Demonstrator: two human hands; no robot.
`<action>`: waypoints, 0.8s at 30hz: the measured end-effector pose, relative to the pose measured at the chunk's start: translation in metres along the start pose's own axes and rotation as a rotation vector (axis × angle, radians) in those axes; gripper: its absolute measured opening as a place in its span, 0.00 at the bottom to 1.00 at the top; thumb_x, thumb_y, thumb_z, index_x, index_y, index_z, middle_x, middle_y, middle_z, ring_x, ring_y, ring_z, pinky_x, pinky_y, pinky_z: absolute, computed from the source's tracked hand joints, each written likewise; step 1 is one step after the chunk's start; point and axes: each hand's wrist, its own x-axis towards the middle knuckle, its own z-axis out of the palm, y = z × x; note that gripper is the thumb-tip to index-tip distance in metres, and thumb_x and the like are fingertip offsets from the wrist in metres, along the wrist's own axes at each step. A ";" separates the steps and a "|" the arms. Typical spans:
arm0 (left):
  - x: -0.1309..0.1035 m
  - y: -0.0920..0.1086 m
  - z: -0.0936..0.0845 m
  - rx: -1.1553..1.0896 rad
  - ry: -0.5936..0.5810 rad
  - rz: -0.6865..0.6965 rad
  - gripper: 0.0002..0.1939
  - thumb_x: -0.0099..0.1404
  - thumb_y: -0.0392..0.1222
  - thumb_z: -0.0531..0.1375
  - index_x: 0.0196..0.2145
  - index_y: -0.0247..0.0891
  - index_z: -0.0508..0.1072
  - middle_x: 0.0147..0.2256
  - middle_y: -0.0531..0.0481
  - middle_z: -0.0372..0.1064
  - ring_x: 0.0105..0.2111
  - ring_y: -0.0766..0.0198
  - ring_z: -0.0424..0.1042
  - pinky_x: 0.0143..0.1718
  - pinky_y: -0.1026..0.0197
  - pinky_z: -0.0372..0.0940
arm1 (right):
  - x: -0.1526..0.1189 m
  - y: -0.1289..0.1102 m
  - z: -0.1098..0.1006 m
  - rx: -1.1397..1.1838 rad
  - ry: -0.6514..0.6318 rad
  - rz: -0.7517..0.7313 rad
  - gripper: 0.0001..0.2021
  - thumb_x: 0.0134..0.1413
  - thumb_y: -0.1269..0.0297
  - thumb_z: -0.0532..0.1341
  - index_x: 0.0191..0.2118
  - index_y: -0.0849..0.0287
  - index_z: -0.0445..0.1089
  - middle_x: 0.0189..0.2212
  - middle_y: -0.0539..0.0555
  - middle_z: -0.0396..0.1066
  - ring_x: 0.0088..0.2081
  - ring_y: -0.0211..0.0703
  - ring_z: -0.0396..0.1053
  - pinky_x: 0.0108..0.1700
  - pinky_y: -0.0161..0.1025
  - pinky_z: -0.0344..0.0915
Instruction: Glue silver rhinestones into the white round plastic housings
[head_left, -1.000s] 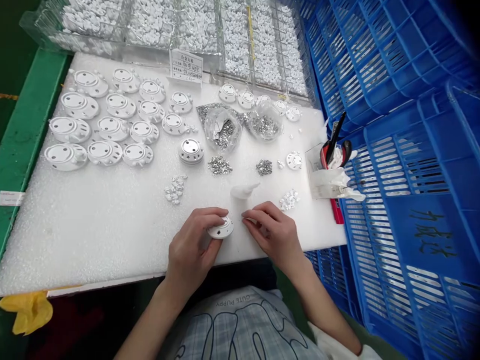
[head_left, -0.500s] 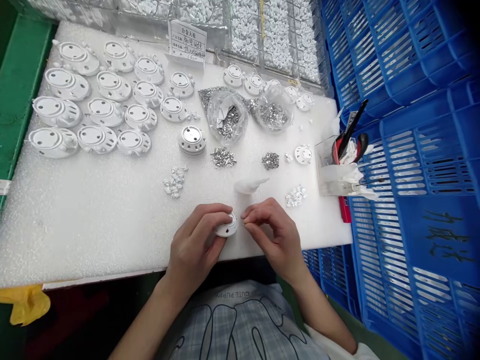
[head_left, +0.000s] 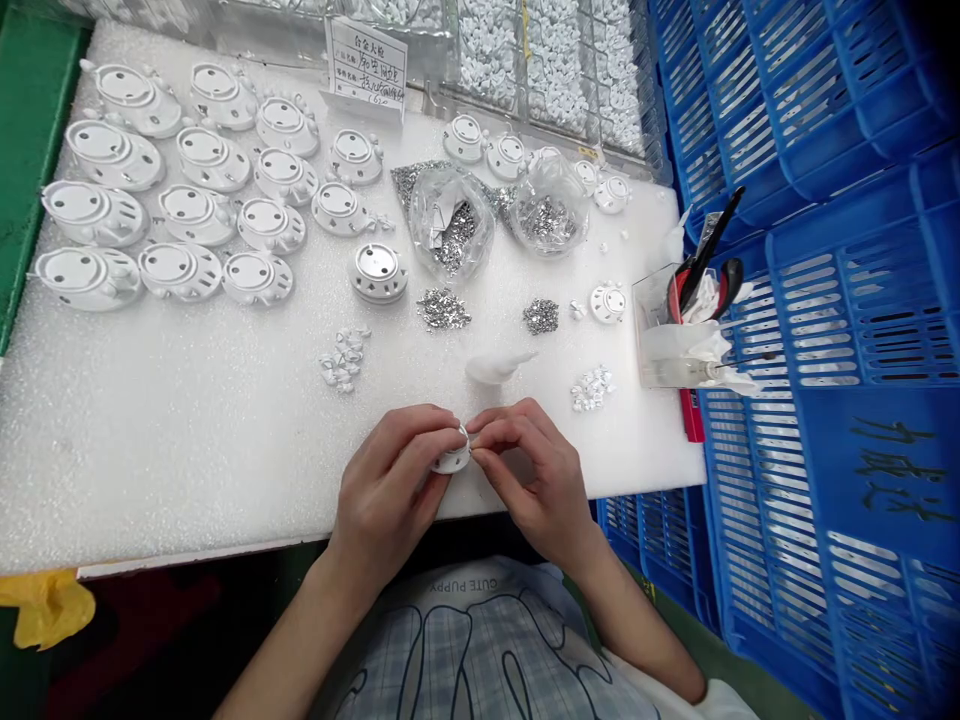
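Observation:
Near the front edge of the foam-topped table, my left hand (head_left: 391, 485) grips a small white round plastic part (head_left: 451, 462) between thumb and fingers, tilted with its dark holes facing me. My right hand (head_left: 536, 478) is closed in a pinch, fingertips against the right side of that part. Whatever is in the pinch is too small to name. Just beyond the hands lies a white squeeze bottle (head_left: 495, 370) with a thin nozzle. Small piles of silvery metal bits (head_left: 444, 309) and white plastic pieces (head_left: 345, 360) lie further out.
Rows of white round assemblies (head_left: 191, 213) cover the table's left. Two clear bags (head_left: 452, 225) of metal bits sit mid-table, behind them a paper label (head_left: 365, 65) and compartment trays (head_left: 559, 70). A clear holder (head_left: 652, 345) with pliers stands right, beside blue crates (head_left: 862, 420).
My right hand has moved left, bringing its pinched fingertips from a small gap to contact with the white round part. My left hand keeps its hold. The view has shifted slightly.

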 end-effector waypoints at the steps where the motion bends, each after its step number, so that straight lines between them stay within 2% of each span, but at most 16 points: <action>1: 0.000 -0.001 0.000 0.001 0.007 0.011 0.08 0.73 0.28 0.62 0.44 0.39 0.74 0.42 0.49 0.76 0.44 0.61 0.79 0.47 0.60 0.77 | 0.000 0.000 0.000 -0.007 -0.001 -0.007 0.04 0.69 0.70 0.62 0.40 0.54 0.71 0.40 0.52 0.76 0.45 0.40 0.77 0.45 0.37 0.75; 8: -0.002 -0.003 0.001 0.006 -0.004 0.078 0.08 0.73 0.28 0.62 0.45 0.40 0.75 0.39 0.48 0.78 0.43 0.57 0.79 0.43 0.56 0.79 | -0.001 0.004 -0.002 -0.035 -0.043 -0.040 0.05 0.70 0.71 0.61 0.41 0.54 0.69 0.40 0.53 0.75 0.45 0.40 0.77 0.45 0.38 0.76; 14: -0.004 -0.004 0.001 0.017 -0.019 0.114 0.08 0.73 0.28 0.61 0.45 0.37 0.76 0.40 0.45 0.78 0.44 0.56 0.79 0.45 0.56 0.79 | -0.002 0.008 -0.004 -0.021 -0.076 -0.061 0.04 0.70 0.70 0.60 0.42 0.53 0.70 0.40 0.53 0.76 0.46 0.42 0.78 0.46 0.42 0.76; 19: -0.002 -0.001 0.000 -0.011 0.010 0.078 0.08 0.72 0.27 0.63 0.44 0.37 0.76 0.39 0.48 0.78 0.43 0.59 0.80 0.45 0.58 0.79 | -0.001 0.008 -0.004 0.025 -0.051 -0.048 0.04 0.70 0.68 0.62 0.41 0.52 0.71 0.39 0.52 0.77 0.47 0.43 0.79 0.47 0.42 0.76; 24: 0.001 0.002 0.000 -0.002 0.068 0.032 0.07 0.72 0.29 0.65 0.42 0.41 0.76 0.38 0.52 0.78 0.41 0.60 0.82 0.43 0.59 0.80 | -0.001 0.005 -0.003 0.049 -0.032 0.014 0.03 0.69 0.67 0.62 0.40 0.53 0.72 0.35 0.49 0.75 0.33 0.37 0.74 0.33 0.35 0.71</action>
